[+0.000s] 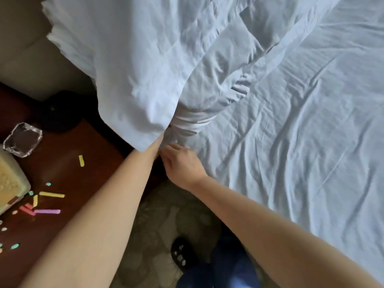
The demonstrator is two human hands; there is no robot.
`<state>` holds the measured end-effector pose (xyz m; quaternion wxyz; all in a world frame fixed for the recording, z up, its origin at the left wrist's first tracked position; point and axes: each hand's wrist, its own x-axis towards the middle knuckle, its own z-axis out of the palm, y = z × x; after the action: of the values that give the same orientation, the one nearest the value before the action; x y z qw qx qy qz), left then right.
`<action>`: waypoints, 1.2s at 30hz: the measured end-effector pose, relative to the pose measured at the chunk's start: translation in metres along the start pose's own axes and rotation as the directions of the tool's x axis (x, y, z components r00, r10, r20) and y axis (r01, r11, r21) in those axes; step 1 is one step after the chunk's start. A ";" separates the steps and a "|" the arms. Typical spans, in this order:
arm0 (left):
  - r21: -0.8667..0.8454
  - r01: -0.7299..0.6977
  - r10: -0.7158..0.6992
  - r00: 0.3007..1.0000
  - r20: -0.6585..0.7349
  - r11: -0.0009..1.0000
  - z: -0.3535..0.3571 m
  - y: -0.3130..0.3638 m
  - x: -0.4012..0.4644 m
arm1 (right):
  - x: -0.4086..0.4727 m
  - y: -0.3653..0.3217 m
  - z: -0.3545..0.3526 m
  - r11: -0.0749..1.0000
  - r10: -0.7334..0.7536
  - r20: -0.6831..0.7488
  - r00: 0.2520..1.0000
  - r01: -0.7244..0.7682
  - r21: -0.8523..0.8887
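While the left forearm (116, 194) runs up under the pillow (128, 80), the left hand is buried in the cloth, and whether it grips or lies flat cannot be told.

Right hand (182, 163): fingers curled in on the bunched cloth (195, 121) at the pillow's lower corner, apparently pinching a fold.

Location: pillow raised at the near left edge of the bed, partly over the bed sheet (301, 152), partly overhanging the desk (68, 154).

Risks, as judged:
1. Slip. The bulk seems carried on the one hidden hand. If the right hand holds only a thin fold, that fold may pull free and the pillow sag or drop.
2. Sweep. The overhanging corner hangs above the desk, not far from the glass dish (22, 140) and the scattered coloured sticks (52, 194). A swing to the left could brush them about or push the dish toward the edge.
3. Snag. The bunched cloth is gathered tight and touches the bed sheet. A hard tug could drag the sheet up with it, all the more since the two are the same white and hard to tell apart.

Appearance: white, soft and padded, finely creased all over. The near face is smooth and rounded toward its corner. The far left edge is blurred into several outlines. The gathered part shows tight ridges wrapped round one another. No stain, print or seam detail can be made out.
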<state>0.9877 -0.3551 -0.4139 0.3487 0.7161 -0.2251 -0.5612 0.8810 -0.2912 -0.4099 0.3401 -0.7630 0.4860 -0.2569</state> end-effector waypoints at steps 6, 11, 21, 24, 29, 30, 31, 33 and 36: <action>-0.056 -0.056 0.054 0.998 -0.037 0.997 -0.029 -0.024 0.038 | 0.017 0.027 -0.014 0.764 0.636 -0.149 0.757 -0.590 0.262; -0.264 0.055 -0.058 0.998 -0.005 0.963 -0.018 -0.025 0.039 | 0.058 0.042 -0.040 0.391 0.826 0.076 0.558 -0.666 0.635; -0.201 -0.115 0.099 0.991 -0.085 0.973 -0.018 -0.023 0.022 | 0.041 0.019 -0.011 0.647 0.716 -0.142 0.684 -0.574 0.502; -0.181 -0.088 0.071 0.993 -0.099 0.980 -0.014 -0.040 0.012 | 0.037 0.035 -0.002 0.585 0.752 0.017 0.658 -0.680 0.441; -0.121 -0.065 0.048 0.990 -0.135 0.991 -0.010 -0.041 0.011 | 0.030 0.049 -0.002 0.576 0.730 0.062 0.681 -0.661 0.481; -0.091 -0.034 0.022 0.992 -0.124 0.995 -0.008 -0.038 0.006 | 0.030 0.050 -0.004 0.562 0.738 0.119 0.664 -0.703 0.436; -0.061 -0.012 0.005 0.993 -0.116 0.998 -0.003 -0.032 0.001 | 0.034 0.049 -0.010 0.540 0.747 0.162 0.645 -0.730 0.418; 0.005 0.000 0.000 0.993 -0.114 1.000 -0.001 -0.024 -0.003 | 0.044 0.045 -0.024 0.502 0.735 0.218 0.642 -0.731 0.461; 0.144 0.035 -0.019 0.993 -0.113 0.989 -0.016 -0.019 -0.023 | 0.025 0.035 -0.043 0.436 0.736 0.267 0.622 -0.737 0.516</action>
<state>0.9952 -0.3224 -0.4112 0.2999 0.7726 -0.2361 -0.5073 0.8400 -0.3360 -0.4080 0.6329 -0.3318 0.6650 -0.2173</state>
